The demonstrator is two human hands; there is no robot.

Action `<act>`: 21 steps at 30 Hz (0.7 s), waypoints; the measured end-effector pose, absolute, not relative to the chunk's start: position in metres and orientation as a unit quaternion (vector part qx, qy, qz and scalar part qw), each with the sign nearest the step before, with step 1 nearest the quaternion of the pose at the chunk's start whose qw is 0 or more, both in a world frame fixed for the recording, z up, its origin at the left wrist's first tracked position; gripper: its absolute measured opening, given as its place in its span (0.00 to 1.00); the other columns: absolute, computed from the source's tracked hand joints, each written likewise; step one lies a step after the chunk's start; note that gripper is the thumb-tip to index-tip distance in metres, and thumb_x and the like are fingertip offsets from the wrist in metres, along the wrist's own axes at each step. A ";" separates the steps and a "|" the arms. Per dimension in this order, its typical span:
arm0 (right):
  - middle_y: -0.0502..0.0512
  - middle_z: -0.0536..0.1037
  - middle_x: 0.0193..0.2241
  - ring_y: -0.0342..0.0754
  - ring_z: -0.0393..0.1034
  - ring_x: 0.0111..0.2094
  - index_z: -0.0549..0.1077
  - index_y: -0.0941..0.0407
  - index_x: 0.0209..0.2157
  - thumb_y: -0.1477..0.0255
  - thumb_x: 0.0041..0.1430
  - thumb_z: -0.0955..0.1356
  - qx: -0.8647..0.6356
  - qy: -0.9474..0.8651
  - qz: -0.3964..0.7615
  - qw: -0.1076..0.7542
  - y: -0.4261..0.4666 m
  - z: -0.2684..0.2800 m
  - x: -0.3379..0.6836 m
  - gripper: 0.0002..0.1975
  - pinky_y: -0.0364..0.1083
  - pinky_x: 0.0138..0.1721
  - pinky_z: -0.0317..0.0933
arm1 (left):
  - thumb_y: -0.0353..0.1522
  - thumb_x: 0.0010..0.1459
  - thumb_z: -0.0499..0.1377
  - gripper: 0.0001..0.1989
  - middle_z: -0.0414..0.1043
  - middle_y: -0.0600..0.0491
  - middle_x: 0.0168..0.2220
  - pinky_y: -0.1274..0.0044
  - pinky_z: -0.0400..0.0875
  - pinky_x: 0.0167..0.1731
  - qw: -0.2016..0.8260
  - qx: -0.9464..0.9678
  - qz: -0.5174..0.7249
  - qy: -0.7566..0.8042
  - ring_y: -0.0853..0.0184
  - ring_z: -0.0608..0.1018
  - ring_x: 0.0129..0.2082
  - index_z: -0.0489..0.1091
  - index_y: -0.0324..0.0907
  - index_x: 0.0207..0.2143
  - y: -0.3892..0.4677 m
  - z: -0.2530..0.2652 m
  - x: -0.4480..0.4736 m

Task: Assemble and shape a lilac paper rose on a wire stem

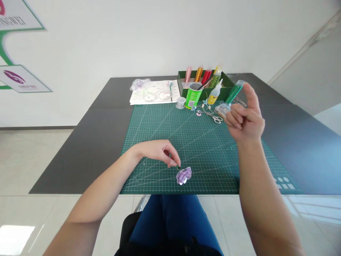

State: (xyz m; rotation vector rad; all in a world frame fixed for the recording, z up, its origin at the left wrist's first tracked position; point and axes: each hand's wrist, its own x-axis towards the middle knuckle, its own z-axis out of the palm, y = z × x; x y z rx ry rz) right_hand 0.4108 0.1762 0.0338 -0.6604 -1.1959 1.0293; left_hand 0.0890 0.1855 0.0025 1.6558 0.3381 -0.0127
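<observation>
A small purple flower with white-edged petals (184, 175) hangs head down, low over the front of the green cutting mat (154, 124). My left hand (162, 152) pinches its short green stem between thumb and fingertips. Raised at the right, my right hand (246, 119) has its index finger stretched up, while the thumb and other fingers are curled together. Whether anything is inside those curled fingers cannot be made out. Behind that hand, partly covered, lie a clear box of small parts (223, 109) and a tube with green contents (234, 92).
At the back stand a dark green box (226, 82) with colored tubes, a green can (193, 96) with brushes, a glue bottle (215, 93) and a small tub (180, 102). Scissors (216, 118) lie before them. Left of these is a painted paper stack (157, 93) with a plastic bag (140, 84).
</observation>
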 end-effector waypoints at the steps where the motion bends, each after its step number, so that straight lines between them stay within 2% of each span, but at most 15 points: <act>1: 0.42 0.56 0.15 0.41 0.38 0.14 0.78 0.37 0.56 0.74 0.56 0.73 -0.293 -0.529 0.456 0.653 0.177 0.033 0.409 0.27 0.45 0.15 0.34 | 0.33 0.59 0.69 0.08 0.84 0.52 0.32 0.79 0.72 0.34 0.667 0.731 -0.008 0.146 0.69 0.81 0.30 0.86 0.44 0.41 0.183 0.002 0.091; 12: 0.41 0.56 0.15 0.42 0.39 0.15 0.75 0.37 0.58 0.71 0.52 0.74 -0.353 -0.503 0.441 0.654 0.184 0.027 0.394 0.31 0.46 0.17 0.36 | 0.33 0.59 0.71 0.05 0.82 0.53 0.29 0.79 0.72 0.34 0.703 0.697 0.029 0.139 0.70 0.81 0.29 0.86 0.45 0.39 0.157 -0.008 0.114; 18: 0.39 0.54 0.15 0.42 0.44 0.15 0.75 0.44 0.61 0.72 0.49 0.70 -0.444 -0.470 0.444 0.621 0.196 0.012 0.394 0.35 0.45 0.18 0.40 | 0.30 0.60 0.69 0.06 0.81 0.52 0.32 0.79 0.72 0.34 0.722 0.675 0.070 0.133 0.70 0.80 0.31 0.86 0.46 0.40 0.151 0.000 0.118; 21: 0.39 0.56 0.15 0.42 0.46 0.15 0.76 0.47 0.60 0.74 0.46 0.69 -0.469 -0.445 0.464 0.605 0.200 0.005 0.393 0.36 0.44 0.18 0.40 | 0.31 0.60 0.70 0.07 0.80 0.51 0.31 0.80 0.69 0.28 0.722 0.674 0.102 0.123 0.72 0.76 0.27 0.86 0.45 0.41 0.151 0.005 0.118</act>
